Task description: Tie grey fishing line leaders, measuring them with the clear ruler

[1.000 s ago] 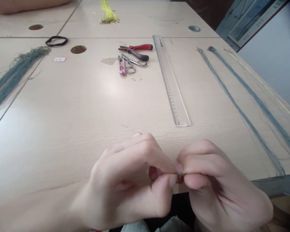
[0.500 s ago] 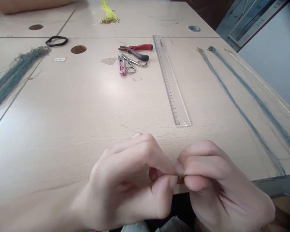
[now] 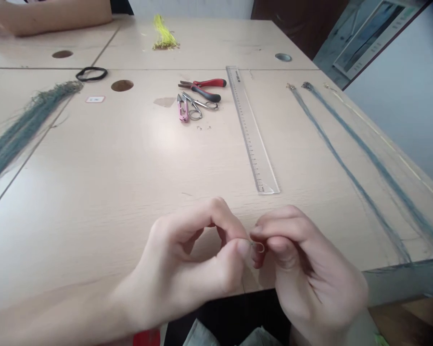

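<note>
My left hand (image 3: 198, 254) and my right hand (image 3: 303, 269) meet at the near edge of the table (image 3: 111, 168). Both pinch a tiny metal ring (image 3: 259, 247) between thumb and fingertips. A thin strand hangs down from the pinch toward my lap. The other fingers of both hands are curled in.
A clear ruler (image 3: 250, 127) lies ahead of my hands. Behind it are red-handled pliers (image 3: 204, 85), small scissors (image 3: 198, 103) and pink snips (image 3: 182, 106). Teal thread bundles lie at right (image 3: 350, 166) and left (image 3: 18, 129). Yellow threads (image 3: 162, 36), a black band (image 3: 91, 73) and another person's arm (image 3: 50, 17) are at the back.
The view has tilted up a little, and my hands have lifted slightly. My fingers have parted enough to show the small ring between them.
</note>
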Motion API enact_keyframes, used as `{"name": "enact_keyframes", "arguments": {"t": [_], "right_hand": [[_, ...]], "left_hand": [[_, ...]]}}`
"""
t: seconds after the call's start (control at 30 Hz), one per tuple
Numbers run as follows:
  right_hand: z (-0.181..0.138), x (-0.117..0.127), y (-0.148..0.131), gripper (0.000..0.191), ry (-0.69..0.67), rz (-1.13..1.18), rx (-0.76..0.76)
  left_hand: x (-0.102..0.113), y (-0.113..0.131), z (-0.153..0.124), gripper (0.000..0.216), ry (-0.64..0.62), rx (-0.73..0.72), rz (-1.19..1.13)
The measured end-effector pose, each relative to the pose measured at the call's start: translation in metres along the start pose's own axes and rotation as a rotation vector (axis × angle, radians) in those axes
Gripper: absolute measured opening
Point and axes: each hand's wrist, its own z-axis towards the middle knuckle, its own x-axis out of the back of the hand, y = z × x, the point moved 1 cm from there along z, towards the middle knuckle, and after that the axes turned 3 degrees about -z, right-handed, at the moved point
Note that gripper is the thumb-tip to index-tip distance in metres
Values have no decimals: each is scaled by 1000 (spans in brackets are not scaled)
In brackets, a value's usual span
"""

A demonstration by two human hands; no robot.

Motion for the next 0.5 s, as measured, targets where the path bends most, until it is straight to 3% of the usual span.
{"name": "enact_keyframes", "arguments": {"t": [0.13,0.27,0.4,0.5], "right_hand": [[-2,1,3,25,13,70,37],[-3,0,2,23,11,67,69],[-3,-1,-2,7,-20,81,-81],[-2,11,-5,13,-6,75,-187]], "left_hand": [[3,3,3,15,-22,99,-78],[2,6,4,16,-19,130,-55],[0,7,3,19,-95,147,19],[1,6,1,22,-136,126,202]]}}
